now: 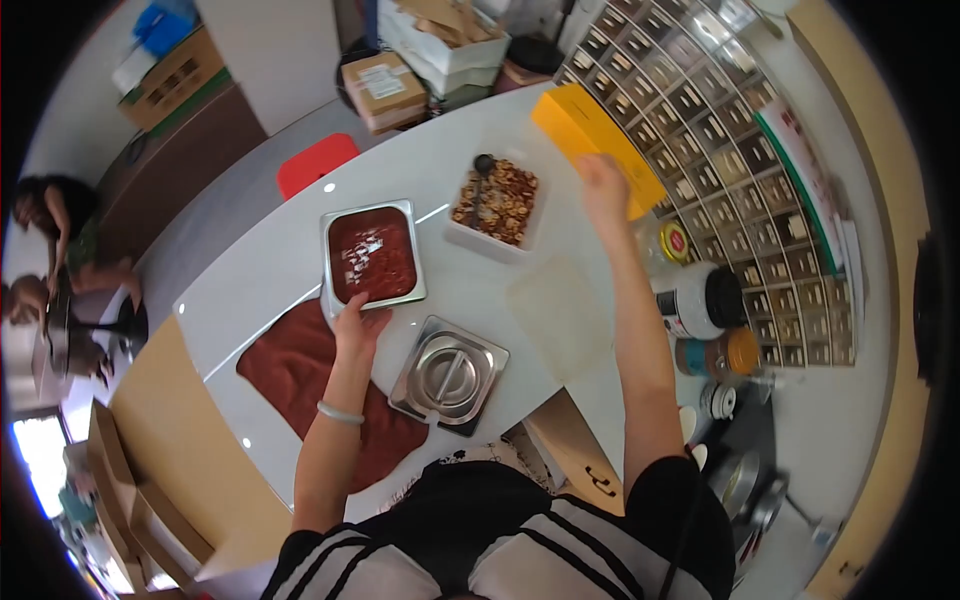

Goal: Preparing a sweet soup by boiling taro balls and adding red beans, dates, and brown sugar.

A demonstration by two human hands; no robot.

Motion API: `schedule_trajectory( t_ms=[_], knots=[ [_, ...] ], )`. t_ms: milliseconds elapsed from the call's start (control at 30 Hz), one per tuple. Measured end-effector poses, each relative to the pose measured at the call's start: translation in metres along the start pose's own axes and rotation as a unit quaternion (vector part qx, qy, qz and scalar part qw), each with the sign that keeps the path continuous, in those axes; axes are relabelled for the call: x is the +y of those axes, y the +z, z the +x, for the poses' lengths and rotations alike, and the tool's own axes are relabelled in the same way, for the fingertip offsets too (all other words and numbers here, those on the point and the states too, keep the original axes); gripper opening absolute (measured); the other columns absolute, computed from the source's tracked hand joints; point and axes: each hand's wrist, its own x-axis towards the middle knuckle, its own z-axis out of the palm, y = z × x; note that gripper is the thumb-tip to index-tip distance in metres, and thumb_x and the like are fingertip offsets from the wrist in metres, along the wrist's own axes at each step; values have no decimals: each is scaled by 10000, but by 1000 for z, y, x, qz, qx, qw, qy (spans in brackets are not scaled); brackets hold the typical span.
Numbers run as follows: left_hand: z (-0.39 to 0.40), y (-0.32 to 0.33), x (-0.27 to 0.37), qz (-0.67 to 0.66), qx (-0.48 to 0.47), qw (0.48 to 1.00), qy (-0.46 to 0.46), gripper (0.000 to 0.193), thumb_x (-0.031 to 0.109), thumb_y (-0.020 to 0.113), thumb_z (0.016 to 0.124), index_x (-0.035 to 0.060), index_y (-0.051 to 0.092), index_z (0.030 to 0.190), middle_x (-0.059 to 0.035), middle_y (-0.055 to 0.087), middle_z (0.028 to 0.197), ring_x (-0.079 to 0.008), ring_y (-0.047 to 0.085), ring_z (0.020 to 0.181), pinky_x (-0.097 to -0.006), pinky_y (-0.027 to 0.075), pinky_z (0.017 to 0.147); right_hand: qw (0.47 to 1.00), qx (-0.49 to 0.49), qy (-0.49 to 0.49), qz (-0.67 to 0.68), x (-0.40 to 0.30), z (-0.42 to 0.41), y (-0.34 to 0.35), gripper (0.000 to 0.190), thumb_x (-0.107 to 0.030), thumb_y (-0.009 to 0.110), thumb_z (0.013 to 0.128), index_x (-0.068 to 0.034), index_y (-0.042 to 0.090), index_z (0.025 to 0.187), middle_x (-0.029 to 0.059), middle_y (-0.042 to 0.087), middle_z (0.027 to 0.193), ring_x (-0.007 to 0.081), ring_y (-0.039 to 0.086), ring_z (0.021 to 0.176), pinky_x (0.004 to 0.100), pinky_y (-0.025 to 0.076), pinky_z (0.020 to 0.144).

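My left hand [358,328] grips the near rim of a square stainless-steel pan [421,279] of glossy dark red paste [390,262], thumb over the edge. My right hand [604,184], blurred and curled, is over a yellow box [581,124]; whether its fingers hold anything is unclear. Between the hands stands a translucent plastic tub [491,246] of chopped nuts or dried pieces [514,195], with a black spoon [484,166] in it. A steel lid with a bar handle [450,375] lies nearer me. Left of it is a reddish-brown cloth [292,364], partly beneath my forearm.
A translucent sheet or lid [562,322] lies on the white table [255,300]. Jars [697,300] line the right side before a many-compartment rack [712,172]. Near my waist is a wooden drawer front [574,450]. A red stool [315,165] and cardboard box [384,90] stand beyond; people [64,217] sit left.
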Motion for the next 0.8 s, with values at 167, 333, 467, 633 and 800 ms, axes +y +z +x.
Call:
schedule_trajectory(
  t_ms=[167, 333, 467, 633, 800],
  knots=[
    [-21, 5, -7, -26, 31, 999, 14, 297, 65, 518, 756, 17, 482, 1047, -111, 552, 988, -306, 549, 911, -467, 457, 825, 956, -263, -38, -121, -34, -17, 42, 121, -152, 547, 770, -76, 635, 803, 117, 595, 820, 307, 570, 787, 393, 446, 682],
    [-68, 3, 9, -30, 19, 991, 130, 277, 31, 512, 751, 29, 485, 1026, -68, 556, 934, -228, 587, 800, -409, 505, 735, 907, -370, 63, -190, -45, -15, 108, 207, -210, 563, 782, -17, 639, 797, 188, 623, 815, 316, 604, 821, 416, 472, 675],
    [-93, 14, 21, -11, -22, 979, 204, 284, 37, 497, 762, 50, 506, 1045, -49, 583, 951, -205, 596, 843, -379, 509, 731, 895, -350, 240, -141, -31, -18, 136, 300, -256, 578, 735, -6, 622, 895, 203, 617, 898, 322, 593, 879, 400, 472, 746],
    [-106, 20, 23, -23, -79, 982, 172, 319, 55, 451, 780, 30, 492, 1096, -89, 579, 997, -219, 590, 884, -389, 516, 737, 873, -251, 415, 49, -38, -10, 121, 239, -204, 498, 803, 23, 572, 814, 153, 613, 720, 267, 627, 632, 361, 496, 557],
    [-130, 38, 20, 107, -94, 971, 192, 363, 108, 448, 798, 16, 455, 1149, -98, 555, 1055, -210, 568, 930, -369, 473, 807, 967, -179, 91, 159, -97, -33, -4, 165, -145, 466, 879, -38, 576, 819, 21, 527, 612, 104, 508, 488, 255, 423, 450]
  ],
)
